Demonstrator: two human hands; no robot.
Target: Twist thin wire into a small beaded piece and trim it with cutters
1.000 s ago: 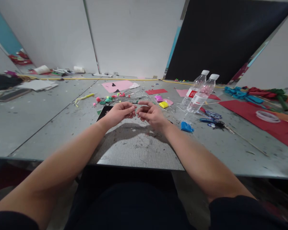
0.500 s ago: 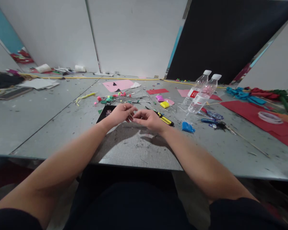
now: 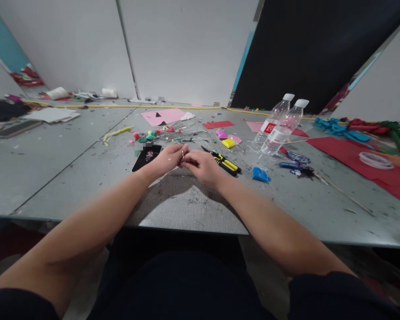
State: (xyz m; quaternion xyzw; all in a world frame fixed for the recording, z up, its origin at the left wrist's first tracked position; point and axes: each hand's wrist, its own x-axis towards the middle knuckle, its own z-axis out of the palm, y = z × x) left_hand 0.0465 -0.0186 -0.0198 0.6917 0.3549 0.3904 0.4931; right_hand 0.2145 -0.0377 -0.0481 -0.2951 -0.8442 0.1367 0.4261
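Above the front middle of the table, my left hand (image 3: 171,156) and my right hand (image 3: 202,165) meet at the fingertips. Both are closed, with the fingers bent inward around something small that I cannot make out. A ring shows on a finger of the left hand. Just behind the left wrist lies a black phone-like slab (image 3: 147,158) with a small picture on it. Yellow and black pliers (image 3: 229,165) rest to the right of the right hand.
Pink, green and red craft pieces (image 3: 153,134) lie behind the hands. On the right are a blue packet (image 3: 261,174), a yellow packet (image 3: 229,143), two clear bottles (image 3: 277,135), blue-handled pliers (image 3: 295,167) and red sheets (image 3: 346,158). The table's front edge (image 3: 193,231) is close to my body.
My hands have come closer together, and the fingertips now overlap. My right hand has shifted slightly left, so more of the yellow and black pliers shows.
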